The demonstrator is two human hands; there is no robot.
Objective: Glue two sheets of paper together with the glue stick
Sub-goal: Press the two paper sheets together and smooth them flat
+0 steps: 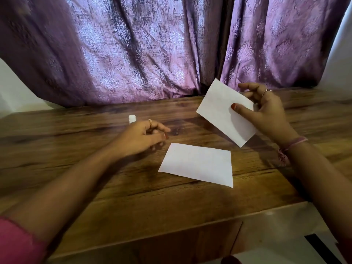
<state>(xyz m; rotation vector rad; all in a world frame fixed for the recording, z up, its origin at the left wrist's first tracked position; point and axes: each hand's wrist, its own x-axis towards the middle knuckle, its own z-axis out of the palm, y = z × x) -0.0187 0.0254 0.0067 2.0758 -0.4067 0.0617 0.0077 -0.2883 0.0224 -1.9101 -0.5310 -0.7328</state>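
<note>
A small white rectangular sheet of paper (224, 111) is being held up above the brown wood-grain table (114, 187) by the right hand (266, 111), on the right side of the view. It is being pinched between the thumb, pressed on its near face, and the fingers curled behind its far edge. The sheet is being kept tilted, with one corner pointing up toward the purple patterned curtain (152, 54) and the opposite corner pointing down at the table.

A second white rectangular sheet of paper (198, 163) is lying flat on the table near its middle, below and to the left of the raised sheet and apart from it.

The left hand (142, 136) is being held low over the table, just beyond the flat sheet's far left corner. Its fingers are loosely curled and nothing is seen being gripped in them. A white cylindrical glue stick (132, 119) is standing upright on the table just behind this hand, its lower part being hidden by the knuckles; whether it is being touched cannot be told.

A pink sleeve (17, 242) is showing on the left arm, and a pink thread band (293, 143) is being worn on the right wrist.
</note>
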